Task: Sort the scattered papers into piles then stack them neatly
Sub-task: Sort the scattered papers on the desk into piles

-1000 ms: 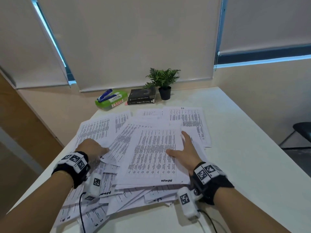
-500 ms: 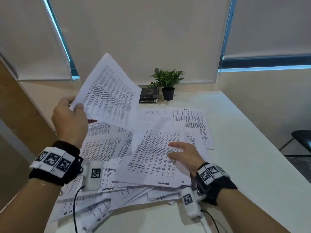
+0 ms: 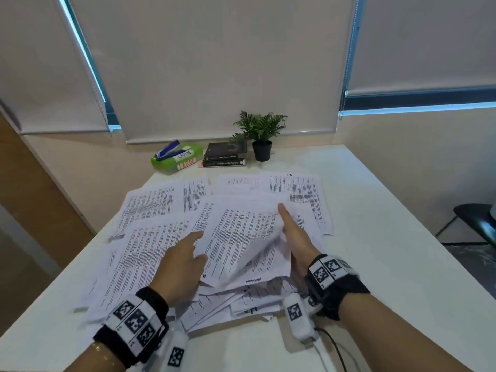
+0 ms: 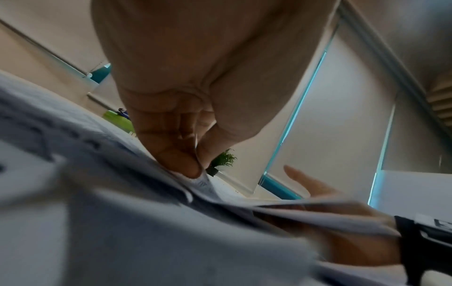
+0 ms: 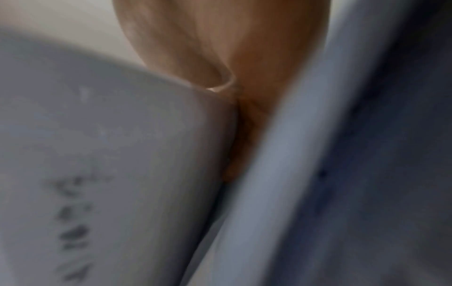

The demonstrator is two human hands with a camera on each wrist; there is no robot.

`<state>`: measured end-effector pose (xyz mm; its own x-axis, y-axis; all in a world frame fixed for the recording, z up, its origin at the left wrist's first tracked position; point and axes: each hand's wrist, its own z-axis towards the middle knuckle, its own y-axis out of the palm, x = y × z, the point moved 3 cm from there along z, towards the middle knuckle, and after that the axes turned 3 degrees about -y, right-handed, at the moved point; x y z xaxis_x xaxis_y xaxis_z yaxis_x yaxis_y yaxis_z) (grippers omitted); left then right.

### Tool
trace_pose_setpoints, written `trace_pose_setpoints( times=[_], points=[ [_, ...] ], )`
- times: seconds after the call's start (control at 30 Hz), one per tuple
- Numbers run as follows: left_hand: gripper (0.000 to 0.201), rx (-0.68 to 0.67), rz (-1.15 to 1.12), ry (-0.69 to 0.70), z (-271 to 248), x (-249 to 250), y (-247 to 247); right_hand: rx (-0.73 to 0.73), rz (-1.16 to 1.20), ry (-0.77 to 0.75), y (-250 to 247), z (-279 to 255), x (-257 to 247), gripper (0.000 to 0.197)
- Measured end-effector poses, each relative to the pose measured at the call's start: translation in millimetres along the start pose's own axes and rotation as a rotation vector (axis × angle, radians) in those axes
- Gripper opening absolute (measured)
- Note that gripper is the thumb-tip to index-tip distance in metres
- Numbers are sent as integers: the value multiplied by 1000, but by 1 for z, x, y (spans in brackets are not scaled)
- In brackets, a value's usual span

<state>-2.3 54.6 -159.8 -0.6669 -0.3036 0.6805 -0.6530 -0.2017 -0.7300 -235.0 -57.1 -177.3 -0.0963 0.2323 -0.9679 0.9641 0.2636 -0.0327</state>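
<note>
Half a second ago the left hand (image 3: 179, 267) held a sheet high; now it is down on the papers (image 3: 161, 237), thumb and forefinger pinching the left edge of the top sheet (image 3: 241, 237). Its right edge curls up against the right hand (image 3: 295, 237), fingers straight along it, thumb hidden.

Papers lie spread across the table (image 3: 375, 237). At its far edge a green box (image 3: 177, 159) carries a blue stapler (image 3: 167, 150), beside books (image 3: 225, 154) and a potted plant (image 3: 261, 135).

Only the left wrist view shows the pinch (image 4: 195, 154); the right wrist view is blurred paper and skin.
</note>
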Motion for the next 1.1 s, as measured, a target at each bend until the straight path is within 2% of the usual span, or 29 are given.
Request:
trace_pose_setpoints(
  times=[0.07, 0.17, 0.23, 0.3, 0.37, 0.47, 0.57, 0.63, 0.67, 0.73, 0.77, 0.87, 0.97, 1.03, 1.1],
  points=[
    [61, -13, 61, 20, 1, 4, 4, -28, -47, -49, -2, -1, 0, 74],
    [57, -25, 79, 49, 3, 10, 7, 0, -167, -110, -13, 0, 0, 38],
    [47, -2, 14, 41, 7, 14, 3, 13, -200, -143, -28, -7, -5, 37],
    [43, 49, 61, 20, 17, 15, -6, 20, -186, -169, -51, -17, -15, 39],
    [50, 94, 180, -8, 31, 8, -15, 62, -141, -143, -82, -23, -19, 51],
    [80, 83, 329, -119, 51, -4, -19, 165, -155, -77, -130, -24, -19, 87],
    [106, -11, 386, -203, 63, -11, -14, 205, -226, -13, -166, -33, -17, 99],
    [111, -50, 365, -243, 63, -7, -10, 234, -366, 23, -186, -45, -19, 93],
    [104, -52, 337, -263, 64, -5, -8, 258, -448, 47, -195, -48, -17, 87],
    [64, -40, 233, -278, 67, -3, -5, 260, -620, 76, -211, -48, -14, 72],
    [56, -46, 189, -285, 68, -1, -4, 251, -693, 86, -215, -48, -14, 62],
    [61, -44, 159, -288, 69, 2, -3, 266, -877, 63, -224, -45, -19, 33],
    [41, 13, 258, -248, 61, 11, -11, 255, -1040, 99, -231, -44, -20, 38],
    [53, 44, 276, -247, 63, 7, -14, 243, -1095, 111, -236, -40, -17, 48],
    [46, 101, 227, -215, 64, 6, -19, 245, -1133, 128, -236, -37, -14, 54]
  ],
)
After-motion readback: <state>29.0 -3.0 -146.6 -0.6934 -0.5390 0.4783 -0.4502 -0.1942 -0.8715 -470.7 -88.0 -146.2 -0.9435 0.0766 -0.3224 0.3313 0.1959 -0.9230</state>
